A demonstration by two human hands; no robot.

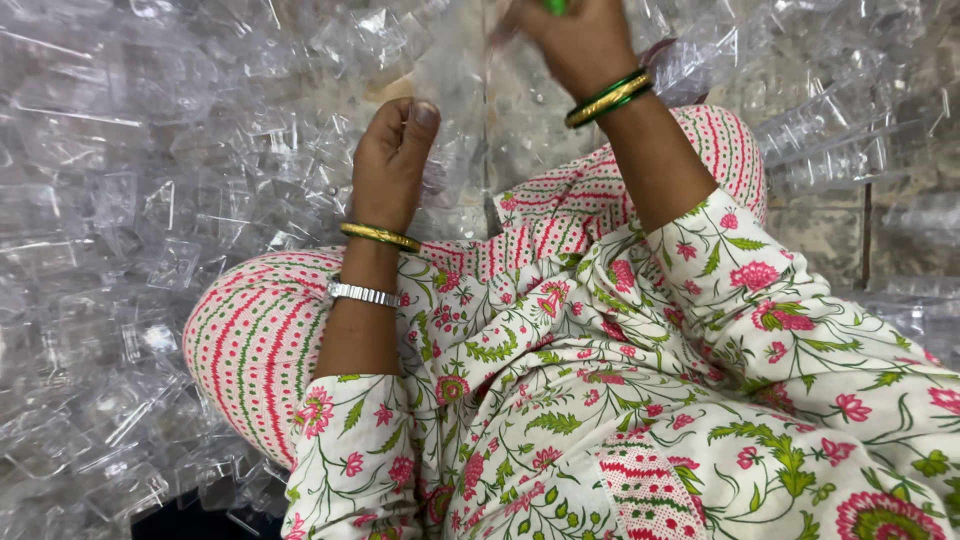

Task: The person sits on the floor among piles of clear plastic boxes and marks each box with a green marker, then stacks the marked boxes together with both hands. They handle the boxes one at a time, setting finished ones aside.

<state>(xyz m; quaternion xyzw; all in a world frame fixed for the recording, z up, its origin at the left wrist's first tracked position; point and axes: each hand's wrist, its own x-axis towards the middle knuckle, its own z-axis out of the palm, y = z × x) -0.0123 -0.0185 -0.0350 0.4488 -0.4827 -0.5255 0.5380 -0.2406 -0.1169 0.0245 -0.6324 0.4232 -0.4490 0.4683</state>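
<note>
Seated cross-legged on the floor (822, 238), striped trousers (250, 340) and floral tunic (620, 400) filling the lower half of the view. Heaped clear plastic trays (150, 200) all along the left side and across the far edge of the floor, more at the right edge.

Left hand (392, 160) curled tight, thumb laid over the index finger, pinching the left edge of a clear plastic piece (452, 110). Gold bangle (380, 237) and silver watch band (365, 294) on that wrist.

Right hand (580, 45) raised at the top edge of the view, back of the hand to the camera, fingers cut off by the frame; cannot tell whether spread or closed. Touching or just beside the upper right of the same clear piece, exact contact not visible. Small green thing (555, 5) at its fingertips, too little showing to name. Green and gold bangles (608, 98) on that wrist.

Clear plastic piece held up above the far edge of the lap, between both hands, off the heap.

Step in hand, by the look of it: one piece picked out and being worked between the hands, left hand anchoring. Next move likely calls for a firm left pinch and care with thin, slippery, see-through plastic that is hard to tell apart from the heap behind.
</note>
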